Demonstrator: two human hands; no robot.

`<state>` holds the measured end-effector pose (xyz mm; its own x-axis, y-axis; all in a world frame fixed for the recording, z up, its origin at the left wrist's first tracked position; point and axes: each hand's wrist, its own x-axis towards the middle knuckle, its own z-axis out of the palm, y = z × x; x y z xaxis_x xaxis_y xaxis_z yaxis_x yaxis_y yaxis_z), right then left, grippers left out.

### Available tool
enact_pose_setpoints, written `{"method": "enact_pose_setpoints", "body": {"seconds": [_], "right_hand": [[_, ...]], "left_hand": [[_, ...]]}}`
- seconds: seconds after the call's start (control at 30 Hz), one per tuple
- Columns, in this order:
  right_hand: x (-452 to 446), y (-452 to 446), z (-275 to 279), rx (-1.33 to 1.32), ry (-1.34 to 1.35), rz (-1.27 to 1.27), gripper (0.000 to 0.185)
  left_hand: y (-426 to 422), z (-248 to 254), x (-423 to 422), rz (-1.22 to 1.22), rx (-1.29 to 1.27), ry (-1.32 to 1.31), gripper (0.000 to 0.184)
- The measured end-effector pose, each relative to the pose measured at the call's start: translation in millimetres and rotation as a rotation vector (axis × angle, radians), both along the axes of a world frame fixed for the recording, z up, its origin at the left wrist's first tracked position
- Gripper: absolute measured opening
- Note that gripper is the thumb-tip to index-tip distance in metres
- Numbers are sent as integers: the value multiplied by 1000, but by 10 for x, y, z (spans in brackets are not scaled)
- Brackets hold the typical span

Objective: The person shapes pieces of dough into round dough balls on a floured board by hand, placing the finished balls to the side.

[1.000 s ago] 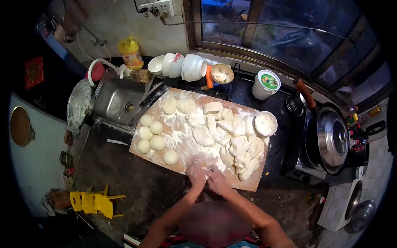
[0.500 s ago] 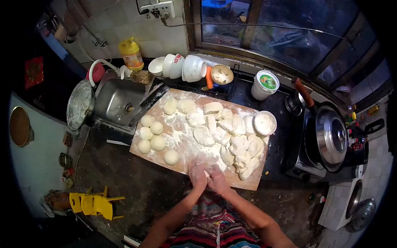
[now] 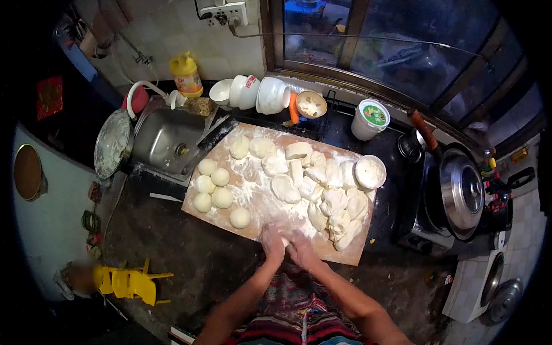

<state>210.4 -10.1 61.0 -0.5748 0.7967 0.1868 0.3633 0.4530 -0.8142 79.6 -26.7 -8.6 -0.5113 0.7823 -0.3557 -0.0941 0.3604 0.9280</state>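
Note:
At the near edge of the floured wooden board, my left hand and my right hand are closed together around a piece of dough. Only a small pale bit of it shows between the fingers. Several smooth round dough balls sit on the board's left side, the closest one just up and left of my left hand. Rough-cut dough lumps are heaped on the right, beyond my right hand. A white bowl of flour stands at the board's right edge.
Left of the board is a steel sink with a floury metal basin beside it. White bowls and a lidded tub line the back. A lidded wok sits on the stove at right. Yellow chairs stand lower left.
My hands stay closed on the dough and have shifted slightly left relative to the board. The whole view has moved a little; the dough balls and lumps lie as before.

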Motion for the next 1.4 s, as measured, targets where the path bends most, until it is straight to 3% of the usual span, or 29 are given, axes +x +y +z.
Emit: {"method": "enact_pose_setpoints", "body": {"seconds": [0.1, 0.13, 0.17, 0.23, 0.27, 0.37, 0.47, 0.57, 0.6, 0.7, 0.77, 0.83, 0.87, 0.9, 0.97, 1.0, 1.1, 1.13, 1.23, 1.33, 1.37, 1.4], "right_hand": [[-63, -62, -259, -140, -87, -94, 48], [-95, 16, -203, -137, -61, -161, 50], [-151, 177, -48, -320, -78, -202, 50], [-247, 284, 284, -714, -116, -287, 52], [-281, 271, -69, -508, -90, -346, 49], [-251, 267, -359, -528, -11, -322, 47], [-39, 63, -219, -82, 54, -136, 47], [-38, -157, -111, -155, -46, -16, 48], [-49, -119, -78, -155, -98, -64, 45], [-208, 223, 325, -765, -168, -302, 49], [-199, 178, -293, -486, -112, -296, 55], [-292, 269, -162, -331, -68, -336, 53], [-234, 310, -62, -764, -125, -286, 49], [-190, 262, -73, -539, -78, -242, 50], [-49, 63, -146, -99, 7, -141, 52], [-8, 5, -22, -111, -92, -44, 55], [-55, -89, -105, -75, -63, -41, 55], [-115, -18, -203, -29, -150, -139, 57], [-215, 246, -54, -498, -248, -222, 62], [-237, 325, 54, -543, -188, -225, 60], [-217, 340, 39, -573, -176, -216, 59], [-174, 322, -45, -374, -136, -174, 58]], "left_hand": [[182, 232, -23, 4, -50, 566, 45], [285, 34, -207, -100, -19, 877, 46], [418, -75, -310, -210, 19, 1186, 46], [611, 125, -334, -187, -58, 1163, 47], [707, 199, -342, -163, -85, 1157, 48], [503, 34, -272, -313, 89, 895, 49], [73, 496, -8, -249, 84, 444, 41], [-29, 521, 144, -56, -105, 512, 41], [-37, 106, -7, -218, 12, 785, 51], [502, 99, -242, -183, 44, 1308, 46], [660, 245, -258, -112, 3, 1110, 45], [673, 319, -237, -164, 77, 1045, 42], [530, 295, -204, -259, 160, 1074, 40], [365, 259, -185, -362, 240, 1104, 38], [40, 84, -42, -370, 11, 710, 37], [-43, 398, 64, -204, 21, 461, 39], [-48, 2, 23, -305, -26, 1087, 47], [140, 77, -49, -344, 35, 1329, 46], [674, -7, -264, -138, 24, 1366, 45], [748, -246, -357, -203, -68, 1298, 46], [673, -281, -304, -218, -26, 1122, 44], [519, -97, -196, -236, 16, 949, 42]]}}
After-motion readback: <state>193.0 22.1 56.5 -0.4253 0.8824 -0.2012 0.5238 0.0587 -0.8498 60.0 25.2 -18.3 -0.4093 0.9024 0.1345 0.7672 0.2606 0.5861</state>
